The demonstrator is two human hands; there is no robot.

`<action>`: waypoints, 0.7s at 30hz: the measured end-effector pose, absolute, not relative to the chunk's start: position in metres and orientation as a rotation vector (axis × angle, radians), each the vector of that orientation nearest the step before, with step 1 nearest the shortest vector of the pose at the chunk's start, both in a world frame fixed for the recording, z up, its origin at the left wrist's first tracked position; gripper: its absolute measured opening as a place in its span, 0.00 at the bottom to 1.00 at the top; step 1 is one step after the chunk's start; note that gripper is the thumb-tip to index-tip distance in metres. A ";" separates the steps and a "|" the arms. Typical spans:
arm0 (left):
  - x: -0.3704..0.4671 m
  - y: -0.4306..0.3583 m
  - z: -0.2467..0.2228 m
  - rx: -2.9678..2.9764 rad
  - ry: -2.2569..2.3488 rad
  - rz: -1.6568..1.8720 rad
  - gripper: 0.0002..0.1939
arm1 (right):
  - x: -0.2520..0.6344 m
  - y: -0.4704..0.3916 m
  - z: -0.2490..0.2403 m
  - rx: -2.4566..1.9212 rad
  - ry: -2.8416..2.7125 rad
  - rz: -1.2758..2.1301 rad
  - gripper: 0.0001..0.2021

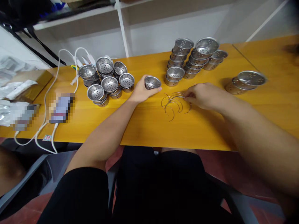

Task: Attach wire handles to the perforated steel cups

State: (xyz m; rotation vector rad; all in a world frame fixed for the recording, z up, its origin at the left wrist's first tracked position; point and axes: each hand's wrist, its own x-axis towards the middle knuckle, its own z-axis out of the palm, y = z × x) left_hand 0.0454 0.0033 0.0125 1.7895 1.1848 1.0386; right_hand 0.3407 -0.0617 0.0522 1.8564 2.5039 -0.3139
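Note:
My left hand (141, 90) is wrapped round a perforated metal cup (153, 82), whose open mouth faces up. To its right, my right hand (199, 95) has its fingertips pinched together at a small pile of thin curved metal wires (171, 104) lying on the table. The pinched fingers seem to have hold of one wire at the pile's right edge. Just behind the wires stands a short stack of perforated cups (174, 76).
Several perforated cups (109, 84) stand grouped at the left, with taller stacks (182, 46) behind and two nested cups (249, 80) at the right. Phones, one here (62, 107), and white cables (45, 102) lie left. A shelf (122, 28) rises behind the table (144, 127).

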 end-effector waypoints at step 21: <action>0.042 0.001 0.012 1.789 1.012 1.028 0.34 | 0.324 -0.043 0.112 1.877 2.453 -0.728 0.13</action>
